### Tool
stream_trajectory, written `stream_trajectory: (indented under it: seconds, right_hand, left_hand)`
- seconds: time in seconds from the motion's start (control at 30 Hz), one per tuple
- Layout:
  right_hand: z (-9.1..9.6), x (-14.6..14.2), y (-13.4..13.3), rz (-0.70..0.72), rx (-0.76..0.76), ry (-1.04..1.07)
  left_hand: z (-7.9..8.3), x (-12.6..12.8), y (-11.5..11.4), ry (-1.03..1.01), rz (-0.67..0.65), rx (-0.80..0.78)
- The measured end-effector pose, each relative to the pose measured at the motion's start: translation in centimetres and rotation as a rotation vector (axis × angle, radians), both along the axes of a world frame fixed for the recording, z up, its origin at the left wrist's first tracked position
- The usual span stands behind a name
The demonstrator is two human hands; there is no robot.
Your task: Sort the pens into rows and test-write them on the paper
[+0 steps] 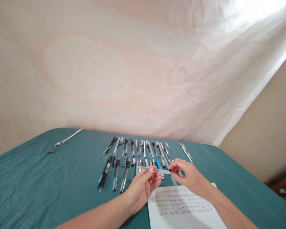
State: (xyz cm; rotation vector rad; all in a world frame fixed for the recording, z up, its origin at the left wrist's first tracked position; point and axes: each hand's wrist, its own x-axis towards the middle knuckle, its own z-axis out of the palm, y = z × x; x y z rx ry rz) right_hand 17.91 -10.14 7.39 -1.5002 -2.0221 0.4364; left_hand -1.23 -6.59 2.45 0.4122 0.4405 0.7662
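Note:
Between my two hands, roughly level above the table, is a slim translucent pen barrel [165,171]. My left hand [145,184] pinches it between thumb and fingers near its left part. At its right end, the fingertips of my right hand [184,173] close on a small dark piece; whether this is joined to the barrel I cannot tell. Just beyond my hands lie the pens and caps of the near row, among them a blue piece [158,164]. Under my right forearm rests a white sheet with handwritten lines [176,219].
A far row of pens, barrels and caps [132,149] spans the green-covered table [38,190]. Larger black pens [106,171] lie at the near row's left. Two slim pens [186,153] are at right. A long white stick-like piece [69,137] lies far left. Pale cloth [133,63] hangs behind.

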Motion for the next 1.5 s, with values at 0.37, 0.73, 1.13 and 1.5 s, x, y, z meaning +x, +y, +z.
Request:
stream_trajectory:
  seconds: [0.37,0.73,1.13,1.5]
  right_hand:
    - [0.9,0.0,-1.3,-0.02,-0.089,0.062]
    - [0.7,-0.6,-1.6,-0.039,-0.037,0.043]
    - [0.0,-0.7,-1.2,-0.03,0.048,0.038]
    - [-0.7,-0.9,-1.5,-0.116,-0.112,0.131]
  left_hand:
    - [-0.1,0.3,0.2,0.038,-0.002,0.031]
    - [-0.2,0.6,-0.1,0.089,0.026,0.139]
    - [-0.3,0.5,-0.3,0.067,0.027,0.078]
    - [-0.3,0.3,-0.3,0.038,0.018,0.087]
